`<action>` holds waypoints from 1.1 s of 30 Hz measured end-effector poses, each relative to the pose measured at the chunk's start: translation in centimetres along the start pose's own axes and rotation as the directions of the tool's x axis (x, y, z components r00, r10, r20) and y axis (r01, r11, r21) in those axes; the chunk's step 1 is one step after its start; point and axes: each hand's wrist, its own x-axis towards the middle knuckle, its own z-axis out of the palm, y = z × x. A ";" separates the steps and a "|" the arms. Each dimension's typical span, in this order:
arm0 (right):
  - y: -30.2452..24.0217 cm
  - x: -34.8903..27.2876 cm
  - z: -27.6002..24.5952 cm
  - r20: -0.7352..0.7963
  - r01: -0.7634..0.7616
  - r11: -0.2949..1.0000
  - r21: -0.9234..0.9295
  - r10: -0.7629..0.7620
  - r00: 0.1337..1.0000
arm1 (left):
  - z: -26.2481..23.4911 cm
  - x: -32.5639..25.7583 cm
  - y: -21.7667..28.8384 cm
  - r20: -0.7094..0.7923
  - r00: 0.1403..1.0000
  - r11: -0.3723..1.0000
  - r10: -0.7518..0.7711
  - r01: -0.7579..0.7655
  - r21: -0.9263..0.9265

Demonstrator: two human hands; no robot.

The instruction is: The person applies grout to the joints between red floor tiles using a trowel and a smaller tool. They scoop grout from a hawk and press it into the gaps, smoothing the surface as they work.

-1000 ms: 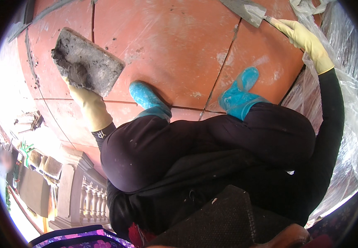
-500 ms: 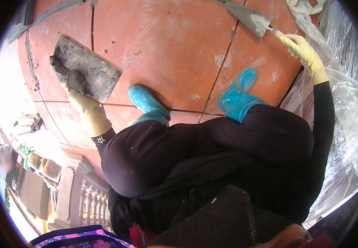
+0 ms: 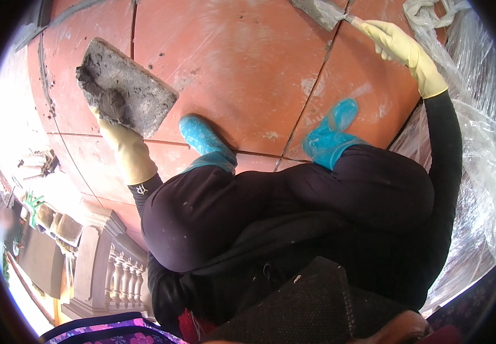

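Note:
My left hand (image 3: 125, 148), in a pale yellow rubber glove, grips a rectangular grey mortar board (image 3: 147, 94) from below; the board hides its fingers. A lump of wet grey mortar (image 3: 102, 92) lies on the board's left part. Out at the upper right, my right hand (image 3: 400, 50), gloved alike, is closed around the handle of a pointing trowel (image 3: 323, 12). Grey mortar coats the trowel's blade, whose tip reaches the picture's upper rim, over the reddish tiled floor (image 3: 242, 63).
Both my feet, in turquoise boots (image 3: 205, 135), stand on the tiles. Crumpled clear plastic sheeting (image 3: 477, 149) covers the right side. At the lower left is a balustrade (image 3: 123, 281), with a blurred person (image 3: 4, 221) beyond it. Grey mortar fills some joints at the upper left.
My right hand and the trowel have moved up and to the left, taking part of the blade out of view. The mortar board in my left hand has shifted slightly up and right.

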 end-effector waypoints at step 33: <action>-14.7 4.5 1.5 0.090 0.056 0.998 0.021 -0.058 0.994 | -2.8 2.5 -1.5 0.039 0.999 0.991 -0.017 0.022 -0.133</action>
